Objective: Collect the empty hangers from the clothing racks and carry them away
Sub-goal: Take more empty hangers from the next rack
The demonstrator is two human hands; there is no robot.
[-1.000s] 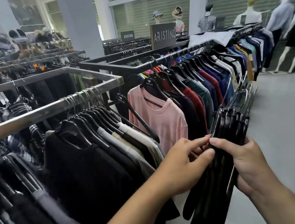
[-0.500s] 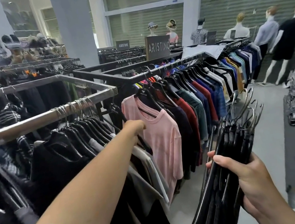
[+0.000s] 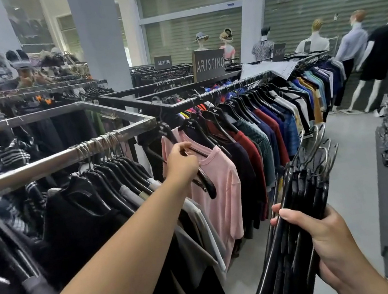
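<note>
Left hand [image 3: 181, 159] now grips 1 empty hanger [image 3: 207, 184] beside the pink shirt [image 3: 224, 207]; right hand [image 3: 325, 235] still holds the hanger bundle [image 3: 304, 193].

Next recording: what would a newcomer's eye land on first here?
The left hand, stretched to mid-frame, grips an empty black plastic hanger in front of a pink T-shirt on the dark metal rack. At lower right, the right hand holds a thick bundle of black hangers with metal hooks. Behind, a dark ARISTINO sign stands atop that rack.
</note>
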